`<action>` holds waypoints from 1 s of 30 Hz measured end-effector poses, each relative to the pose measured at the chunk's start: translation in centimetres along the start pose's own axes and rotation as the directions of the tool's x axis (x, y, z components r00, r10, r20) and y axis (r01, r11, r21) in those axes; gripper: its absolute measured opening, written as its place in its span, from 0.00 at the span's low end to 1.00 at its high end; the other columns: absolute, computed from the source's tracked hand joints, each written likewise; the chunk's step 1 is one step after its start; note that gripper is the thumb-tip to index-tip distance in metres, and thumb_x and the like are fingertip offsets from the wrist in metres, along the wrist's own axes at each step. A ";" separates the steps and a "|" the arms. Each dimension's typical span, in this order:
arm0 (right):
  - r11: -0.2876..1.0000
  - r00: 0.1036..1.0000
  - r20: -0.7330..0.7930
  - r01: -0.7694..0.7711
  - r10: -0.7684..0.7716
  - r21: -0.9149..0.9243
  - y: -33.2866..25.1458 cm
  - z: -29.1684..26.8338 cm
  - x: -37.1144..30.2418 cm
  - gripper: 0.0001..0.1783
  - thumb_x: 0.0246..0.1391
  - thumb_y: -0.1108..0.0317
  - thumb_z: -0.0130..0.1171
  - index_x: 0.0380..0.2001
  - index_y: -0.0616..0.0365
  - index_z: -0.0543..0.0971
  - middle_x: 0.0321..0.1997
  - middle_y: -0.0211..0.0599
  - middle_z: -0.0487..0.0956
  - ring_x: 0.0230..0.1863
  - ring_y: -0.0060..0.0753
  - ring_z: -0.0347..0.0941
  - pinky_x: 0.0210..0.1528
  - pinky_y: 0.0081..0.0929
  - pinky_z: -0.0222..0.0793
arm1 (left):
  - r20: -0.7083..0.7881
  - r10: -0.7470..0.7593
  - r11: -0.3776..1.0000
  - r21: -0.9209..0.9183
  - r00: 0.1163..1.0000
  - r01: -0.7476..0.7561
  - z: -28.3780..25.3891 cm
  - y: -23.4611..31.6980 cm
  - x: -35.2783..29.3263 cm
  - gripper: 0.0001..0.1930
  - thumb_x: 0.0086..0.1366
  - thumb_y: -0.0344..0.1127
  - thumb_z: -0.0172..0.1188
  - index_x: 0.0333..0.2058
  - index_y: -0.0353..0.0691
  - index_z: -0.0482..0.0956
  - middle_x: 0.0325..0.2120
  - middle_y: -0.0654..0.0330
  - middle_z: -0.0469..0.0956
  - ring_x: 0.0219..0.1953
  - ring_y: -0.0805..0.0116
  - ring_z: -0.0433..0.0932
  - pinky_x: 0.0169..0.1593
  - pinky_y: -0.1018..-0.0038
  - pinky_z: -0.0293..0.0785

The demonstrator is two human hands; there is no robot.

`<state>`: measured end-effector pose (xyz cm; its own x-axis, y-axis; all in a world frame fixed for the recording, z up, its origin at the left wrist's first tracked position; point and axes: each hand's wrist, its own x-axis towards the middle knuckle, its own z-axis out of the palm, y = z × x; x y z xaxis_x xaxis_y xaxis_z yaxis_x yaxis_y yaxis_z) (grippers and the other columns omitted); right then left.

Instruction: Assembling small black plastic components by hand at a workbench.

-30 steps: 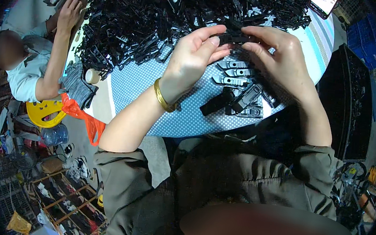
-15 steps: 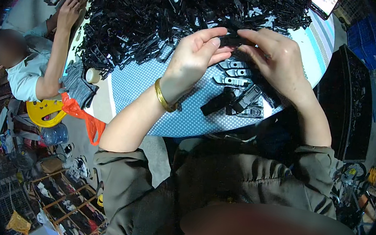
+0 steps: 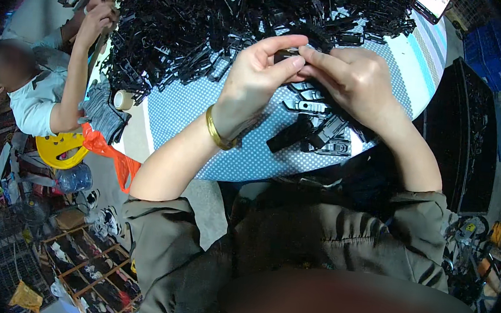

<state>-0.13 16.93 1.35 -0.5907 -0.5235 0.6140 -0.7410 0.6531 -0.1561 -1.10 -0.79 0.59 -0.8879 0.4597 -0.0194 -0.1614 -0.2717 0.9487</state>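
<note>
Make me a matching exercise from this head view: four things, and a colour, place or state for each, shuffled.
1. black part
2. bracelet
3. phone
4. plastic bag

A. screen lit
B. red-orange
C. at the fingertips of the left hand and right hand
D. gold-coloured

Pairs: 1-C, 2-D, 3-A, 4-B

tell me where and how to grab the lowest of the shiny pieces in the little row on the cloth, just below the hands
Probably best pinched across the narrow left end of that shiny piece, coming from the left over the patterned tablecloth. It lies flat and roughly crosswise, that end pointing left, while other black parts crowd its near side.
</note>
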 end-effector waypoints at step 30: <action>0.972 0.969 0.197 -0.109 0.151 -0.210 4.1 -0.5 6.8 0.13 0.39 0.67 0.58 0.31 0.60 0.77 0.28 0.37 0.73 0.35 0.38 0.70 0.34 0.29 0.68 | -0.294 0.090 0.996 0.004 0.952 -0.093 -3.7 1.7 1.3 0.16 0.61 0.29 0.48 0.47 0.28 0.63 0.30 0.53 0.73 0.31 0.67 0.77 0.33 0.79 0.76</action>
<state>-7.00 16.30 5.27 -0.7472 -0.5158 0.4191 -0.5885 0.8065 -0.0567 -4.13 -3.81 1.04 -0.9860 0.1648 -0.0255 -0.0764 -0.3102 0.9476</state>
